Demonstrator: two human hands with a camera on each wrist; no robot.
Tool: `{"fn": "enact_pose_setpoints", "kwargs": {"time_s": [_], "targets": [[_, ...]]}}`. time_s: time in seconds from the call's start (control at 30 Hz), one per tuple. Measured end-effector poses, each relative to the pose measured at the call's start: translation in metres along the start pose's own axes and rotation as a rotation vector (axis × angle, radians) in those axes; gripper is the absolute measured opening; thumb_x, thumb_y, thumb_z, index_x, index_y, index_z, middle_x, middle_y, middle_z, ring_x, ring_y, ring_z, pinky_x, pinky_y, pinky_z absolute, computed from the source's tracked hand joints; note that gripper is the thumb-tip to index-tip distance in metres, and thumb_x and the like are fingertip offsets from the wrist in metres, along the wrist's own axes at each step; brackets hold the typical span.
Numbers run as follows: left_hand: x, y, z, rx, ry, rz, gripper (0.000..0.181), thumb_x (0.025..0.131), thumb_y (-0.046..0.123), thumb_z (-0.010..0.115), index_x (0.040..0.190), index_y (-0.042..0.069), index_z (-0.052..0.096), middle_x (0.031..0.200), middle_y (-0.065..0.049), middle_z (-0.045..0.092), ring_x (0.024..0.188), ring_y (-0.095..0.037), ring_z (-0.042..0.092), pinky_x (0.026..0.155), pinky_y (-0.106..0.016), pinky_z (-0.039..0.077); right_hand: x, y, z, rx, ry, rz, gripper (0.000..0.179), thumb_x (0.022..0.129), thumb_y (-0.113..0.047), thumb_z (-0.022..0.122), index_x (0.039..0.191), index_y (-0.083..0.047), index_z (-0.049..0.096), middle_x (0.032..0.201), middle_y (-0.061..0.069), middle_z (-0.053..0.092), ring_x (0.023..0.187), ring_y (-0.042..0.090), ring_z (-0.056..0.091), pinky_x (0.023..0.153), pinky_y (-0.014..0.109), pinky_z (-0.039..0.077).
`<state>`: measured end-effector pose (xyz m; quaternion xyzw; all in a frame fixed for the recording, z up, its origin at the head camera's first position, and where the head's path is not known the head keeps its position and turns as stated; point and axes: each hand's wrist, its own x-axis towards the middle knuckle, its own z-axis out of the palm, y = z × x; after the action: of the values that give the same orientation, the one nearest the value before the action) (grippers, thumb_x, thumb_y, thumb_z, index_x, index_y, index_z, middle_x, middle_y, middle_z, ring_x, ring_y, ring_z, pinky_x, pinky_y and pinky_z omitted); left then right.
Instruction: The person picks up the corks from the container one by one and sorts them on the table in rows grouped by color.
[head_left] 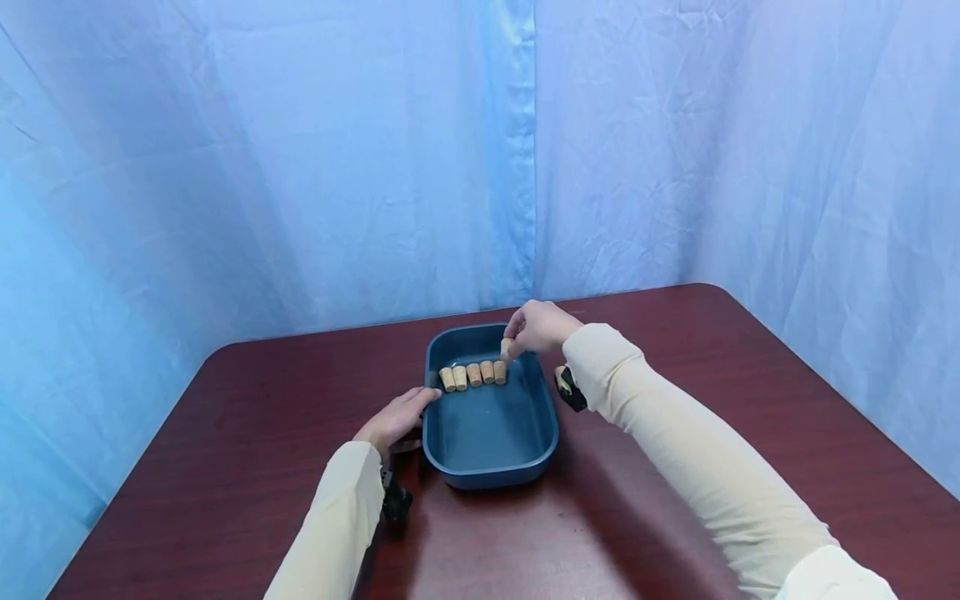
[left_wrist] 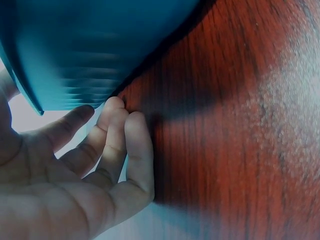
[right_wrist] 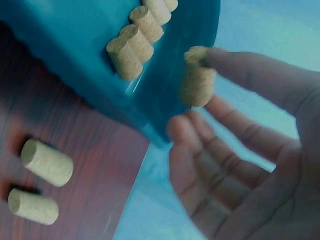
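A deep blue rectangular tray (head_left: 491, 477) sits on the table, a row of several cork stoppers (head_left: 474, 374) lying across its far half. My right hand (head_left: 542, 327) pinches another cork stopper (right_wrist: 198, 82) between thumb and finger, just above the tray near the right end of that row. At the tray's left side, my left hand (head_left: 396, 418) holds the wall, thumb over the rim and the other fingers curled against the outside near the base. In the left wrist view, those fingers (left_wrist: 136, 145) rest at the tabletop; the thumb is mostly hidden by the tray.
On the table right of the tray lie two loose corks, an upper one (right_wrist: 47, 163) and a lower one (right_wrist: 34, 206); my right sleeve mostly covers them in the head view. The dark red table (head_left: 262, 417) has pale blue curtains (head_left: 375, 167) behind it.
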<state>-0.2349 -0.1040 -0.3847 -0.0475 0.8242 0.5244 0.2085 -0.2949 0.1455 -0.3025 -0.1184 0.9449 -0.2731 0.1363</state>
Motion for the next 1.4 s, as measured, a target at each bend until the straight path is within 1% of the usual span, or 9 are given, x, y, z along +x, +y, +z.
{"fn": "enact_pose_setpoints", "kwargs": {"time_s": [0.13,0.27,0.4,0.57,0.8,0.93,1.13,1.4], "targets": [[0.0,0.001,0.0,-0.005,-0.003,0.001,0.062,0.107,0.041,0.043,0.158,0.007,0.035,0.146,-0.023,0.048,0.125,-0.037,0.052,0.096,-0.048,0.052,-0.002,0.013,-0.003,0.041,0.02,-0.082,0.031,0.093,-0.021,0.076,0.119,-0.005,0.071,0.116,0.012,0.068,0.109,0.029,0.062,0.095,0.045,0.051],[-0.001,0.001,0.001,0.007,-0.007,0.016,0.061,0.107,0.041,0.042,0.157,0.006,0.035,0.145,-0.023,0.049,0.126,-0.037,0.053,0.098,-0.05,0.051,-0.005,0.026,-0.005,0.057,0.037,-0.122,0.033,0.094,-0.021,0.075,0.123,-0.005,0.07,0.117,0.012,0.068,0.111,0.029,0.06,0.096,0.046,0.051],[0.0,0.0,0.001,0.015,-0.008,0.024,0.061,0.107,0.041,0.042,0.156,0.006,0.036,0.144,-0.023,0.052,0.126,-0.037,0.055,0.099,-0.051,0.05,-0.008,0.037,-0.006,0.061,0.063,-0.135,0.038,0.094,-0.023,0.075,0.127,-0.006,0.068,0.12,0.013,0.066,0.114,0.03,0.06,0.097,0.047,0.051],[0.002,-0.001,0.001,0.011,-0.009,0.018,0.061,0.107,0.041,0.042,0.157,0.006,0.036,0.144,-0.023,0.051,0.127,-0.037,0.054,0.1,-0.051,0.05,-0.016,0.047,-0.008,0.055,0.085,-0.166,0.039,0.093,-0.023,0.076,0.128,-0.006,0.068,0.116,0.011,0.068,0.11,0.028,0.062,0.095,0.047,0.052],[0.004,-0.002,-0.001,0.006,-0.014,0.018,0.063,0.107,0.041,0.042,0.158,0.006,0.033,0.147,-0.024,0.048,0.128,-0.038,0.052,0.102,-0.052,0.049,-0.024,0.057,-0.011,0.057,0.097,-0.18,0.036,0.093,-0.022,0.076,0.125,-0.006,0.069,0.11,0.008,0.07,0.102,0.026,0.064,0.089,0.045,0.055],[0.003,-0.001,-0.001,0.006,-0.01,0.016,0.062,0.107,0.041,0.042,0.158,0.005,0.034,0.146,-0.024,0.048,0.127,-0.038,0.053,0.102,-0.053,0.048,-0.029,0.066,-0.013,0.039,0.09,-0.199,0.034,0.092,-0.019,0.077,0.122,-0.004,0.07,0.105,0.007,0.072,0.098,0.024,0.066,0.086,0.044,0.055],[0.003,0.0,0.0,0.008,-0.012,0.02,0.062,0.107,0.042,0.042,0.157,0.006,0.035,0.146,-0.024,0.048,0.127,-0.038,0.053,0.101,-0.053,0.049,-0.038,0.082,-0.011,0.007,0.07,-0.204,0.032,0.09,-0.019,0.079,0.117,-0.005,0.072,0.098,0.003,0.071,0.092,0.02,0.065,0.08,0.039,0.055],[0.004,-0.001,0.0,0.01,-0.016,0.018,0.062,0.107,0.041,0.042,0.157,0.006,0.034,0.147,-0.024,0.047,0.127,-0.038,0.052,0.102,-0.054,0.048,-0.049,0.098,-0.003,0.041,0.043,-0.21,0.029,0.087,-0.014,0.08,0.113,-0.003,0.072,0.092,0.002,0.071,0.086,0.018,0.066,0.078,0.036,0.055]]}}
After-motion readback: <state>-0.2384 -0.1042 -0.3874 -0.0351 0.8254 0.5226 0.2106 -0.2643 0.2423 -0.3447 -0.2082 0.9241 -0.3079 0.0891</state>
